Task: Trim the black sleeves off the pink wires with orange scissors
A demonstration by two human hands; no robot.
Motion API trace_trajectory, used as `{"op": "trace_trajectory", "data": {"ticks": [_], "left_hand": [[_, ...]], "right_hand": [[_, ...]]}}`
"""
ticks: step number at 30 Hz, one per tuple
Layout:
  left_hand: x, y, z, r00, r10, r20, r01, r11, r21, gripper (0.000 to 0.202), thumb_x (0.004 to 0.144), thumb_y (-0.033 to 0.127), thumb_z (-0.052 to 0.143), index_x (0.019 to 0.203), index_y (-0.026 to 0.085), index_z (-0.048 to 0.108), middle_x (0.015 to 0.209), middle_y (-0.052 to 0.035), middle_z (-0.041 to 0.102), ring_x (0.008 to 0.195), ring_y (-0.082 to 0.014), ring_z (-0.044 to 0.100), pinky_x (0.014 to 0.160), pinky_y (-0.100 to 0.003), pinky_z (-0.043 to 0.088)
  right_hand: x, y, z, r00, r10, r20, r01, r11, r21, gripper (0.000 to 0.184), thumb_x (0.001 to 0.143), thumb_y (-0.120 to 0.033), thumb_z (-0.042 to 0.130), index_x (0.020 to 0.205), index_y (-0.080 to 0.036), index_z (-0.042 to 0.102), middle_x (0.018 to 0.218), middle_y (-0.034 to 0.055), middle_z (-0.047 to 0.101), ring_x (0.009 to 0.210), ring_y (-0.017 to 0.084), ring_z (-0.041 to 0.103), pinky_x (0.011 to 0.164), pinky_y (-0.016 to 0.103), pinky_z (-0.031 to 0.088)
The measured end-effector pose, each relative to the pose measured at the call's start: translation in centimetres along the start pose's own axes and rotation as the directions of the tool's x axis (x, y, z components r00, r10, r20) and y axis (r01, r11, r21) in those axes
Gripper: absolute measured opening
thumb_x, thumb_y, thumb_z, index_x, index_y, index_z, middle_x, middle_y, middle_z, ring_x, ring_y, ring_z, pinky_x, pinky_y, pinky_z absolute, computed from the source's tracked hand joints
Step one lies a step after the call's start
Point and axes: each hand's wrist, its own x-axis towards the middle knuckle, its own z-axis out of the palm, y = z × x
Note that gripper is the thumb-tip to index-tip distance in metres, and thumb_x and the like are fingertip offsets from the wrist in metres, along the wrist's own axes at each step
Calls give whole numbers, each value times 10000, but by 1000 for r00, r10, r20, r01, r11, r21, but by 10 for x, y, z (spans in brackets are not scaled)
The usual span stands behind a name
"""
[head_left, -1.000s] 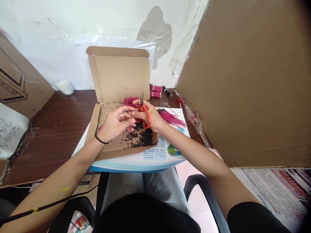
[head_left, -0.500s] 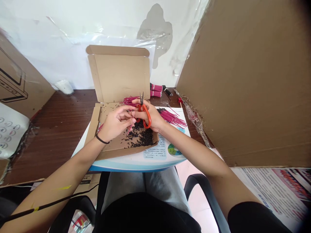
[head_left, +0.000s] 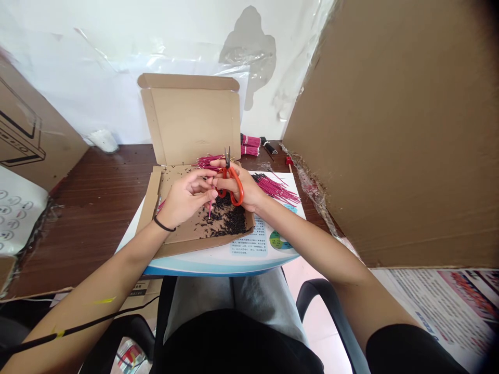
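My left hand (head_left: 185,198) pinches a thin pink wire (head_left: 210,205) whose lower end hangs over the box. My right hand (head_left: 238,186) holds small orange-handled scissors (head_left: 235,186) with the black blades pointing up, right beside the fingers of my left hand. Both hands are above an open cardboard box (head_left: 191,130). Black wire clippings (head_left: 230,221) lie heaped in its base. A bundle of pink wires (head_left: 208,162) lies partly hidden behind my hands, and another bundle (head_left: 275,189) lies to the right of the box.
The box rests on a printed, blue-edged board (head_left: 249,241) on a dark wooden table (head_left: 105,208). More pink bundles (head_left: 250,146) lie behind the box. Tall cardboard panels (head_left: 390,140) stand on the right, and plastic sheeting (head_left: 117,88) covers the wall.
The pink wire in my left hand now hangs nearly straight down. My right hand and the scissors have shifted slightly to the right.
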Motion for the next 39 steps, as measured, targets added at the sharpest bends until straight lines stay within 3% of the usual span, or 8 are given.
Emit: {"op": "trace_trajectory", "data": {"ticks": [13,24,28,31,33,34,37,39], "left_hand": [[-1,1,-1,999,-39,-16,39,999,-2,517,703,416,815,1105,215,559,641,26,650,481,-129,609,409,-241,500],[0,1,-1,999,-40,-3,40,999,-22,563,730,473,785,1153,188,546,720,-28,713,578,-157,680,480,-245,549],[0,2,-6,997,-64,-50,65,998,18,554,756,501,752,1165,176,567,789,-57,738,661,-164,703,588,-270,578],[3,5,-14,982,9,-187,36,972,233,365,835,499,659,974,161,651,838,-81,747,747,-168,702,670,-275,559],[5,6,-22,960,103,-261,29,890,456,292,878,445,602,852,165,682,859,-76,751,780,-172,690,727,-280,533],[6,6,-26,952,135,-275,45,826,561,281,889,416,576,822,169,692,854,-69,750,766,-174,679,735,-285,518],[9,3,-39,962,125,-241,117,611,783,305,883,391,523,764,177,706,803,-55,732,676,-188,630,694,-309,486],[11,-1,-46,981,91,-170,100,510,854,294,854,381,526,726,182,700,810,-60,716,689,-203,620,711,-324,484]], "right_hand": [[-3,-5,3,999,-34,-16,32,989,-147,548,654,-305,798,1166,-235,614,869,9,669,826,171,646,817,359,533],[-2,-2,4,998,-63,-7,61,990,-127,512,614,-373,839,1060,-237,626,739,-41,589,667,121,570,722,328,509],[0,-21,-9,991,-106,-80,91,981,-172,455,644,-416,799,1015,-235,607,773,-24,603,660,123,562,681,322,495],[-1,-48,-35,974,-169,-148,113,938,-327,376,690,-381,749,994,-214,606,755,-14,601,663,132,573,655,310,479],[-2,-63,-54,966,-183,-181,53,829,-557,295,701,-321,718,949,-190,630,758,-5,609,663,137,571,658,308,467],[-2,-68,-63,964,-192,-184,10,718,-696,242,709,-286,693,919,-178,644,747,2,616,663,142,568,652,302,450],[-2,-70,-79,969,-152,-195,-162,207,-965,158,744,-210,618,873,-157,692,766,56,659,730,185,583,656,294,390],[-2,-66,-80,966,-102,-237,-239,-6,-971,205,803,-216,561,927,-167,717,879,108,699,806,215,612,674,294,380]]}}
